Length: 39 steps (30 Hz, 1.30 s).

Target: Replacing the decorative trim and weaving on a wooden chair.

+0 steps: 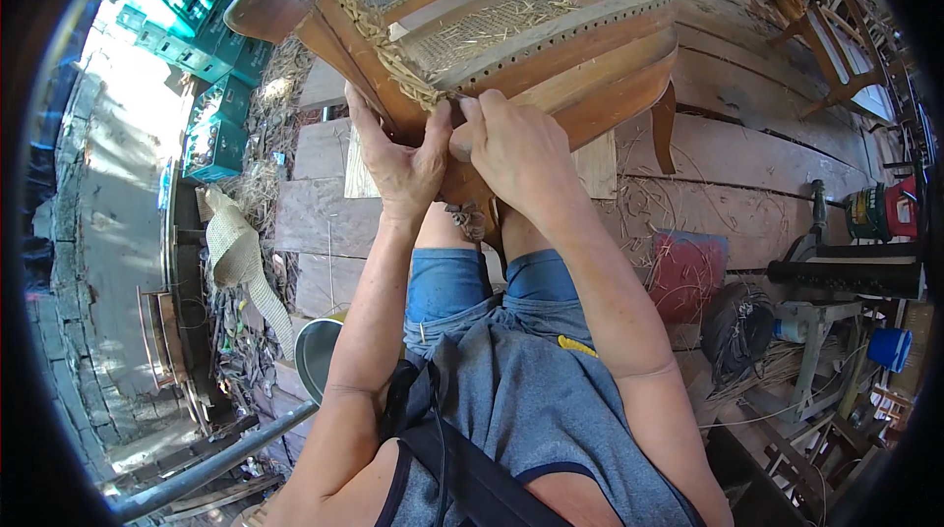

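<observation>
A wooden chair frame (590,99) stands tilted before me, with a row of small holes along its pale rail. Woven cane strands (388,45) run along its left edge down to the near corner. My left hand (408,163) wraps that corner, thumb toward the strands and the other fingers partly hidden at the wood. Right beside it, my right hand (516,148) is closed against the near end of the rail. Its fingertips meet the strand ends; what they pinch is too small to make out.
Loose cane scraps (501,30) lie inside the frame. Green crates (216,129) and a woven cane roll (236,242) are at left, with a bucket (317,360) by my left arm. A red board (688,276), a dark coil (737,330) and another chair (836,45) are at right.
</observation>
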Tool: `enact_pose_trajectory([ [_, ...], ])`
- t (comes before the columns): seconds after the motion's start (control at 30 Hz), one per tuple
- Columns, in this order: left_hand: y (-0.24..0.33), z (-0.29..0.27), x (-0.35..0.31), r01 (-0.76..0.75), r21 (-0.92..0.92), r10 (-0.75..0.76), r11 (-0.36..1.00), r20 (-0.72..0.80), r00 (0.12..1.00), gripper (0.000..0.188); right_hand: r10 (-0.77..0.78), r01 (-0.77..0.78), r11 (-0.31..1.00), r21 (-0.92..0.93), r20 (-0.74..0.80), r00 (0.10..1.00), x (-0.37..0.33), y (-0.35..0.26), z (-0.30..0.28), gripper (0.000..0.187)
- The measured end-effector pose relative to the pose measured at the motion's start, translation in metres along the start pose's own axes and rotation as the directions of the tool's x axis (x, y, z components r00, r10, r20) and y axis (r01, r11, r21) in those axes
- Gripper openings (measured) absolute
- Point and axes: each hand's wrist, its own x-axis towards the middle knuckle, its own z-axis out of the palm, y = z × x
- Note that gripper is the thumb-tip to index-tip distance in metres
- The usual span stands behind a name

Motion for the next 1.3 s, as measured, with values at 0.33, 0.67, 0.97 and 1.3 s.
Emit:
enact_pose_trajectory([
  [0.33, -0.01, -0.008, -0.002, -0.156, 0.01, 0.154, 0.988, 0.076, 0.985, 0.075, -0.07, 0.054, 0.983, -0.176, -0.087, 0.994, 0.006, -0.009, -0.002, 0.039],
  [0.67, -0.016, -0.005, -0.004, -0.14, -0.043, 0.142, 0.989, 0.051, 0.989, 0.075, -0.29, 0.26, 0.779, 0.571, -0.04, 0.956, -0.022, 0.008, -0.022, 0.031],
  [0.97, -0.009, -0.003, -0.003, -0.1, -0.087, 0.107, 0.991, 0.075, 0.991, 0.074, -0.017, -0.006, 0.992, 0.127, 0.178, 0.984, 0.007, 0.008, 0.004, 0.035],
  [1.3, -0.008, -0.006, -0.002, -0.116, -0.099, 0.125, 0.988, 0.09, 0.988, 0.072, 0.017, -0.017, 1.0, 0.005, 0.012, 1.0, 0.0, -0.004, -0.007, 0.04],
])
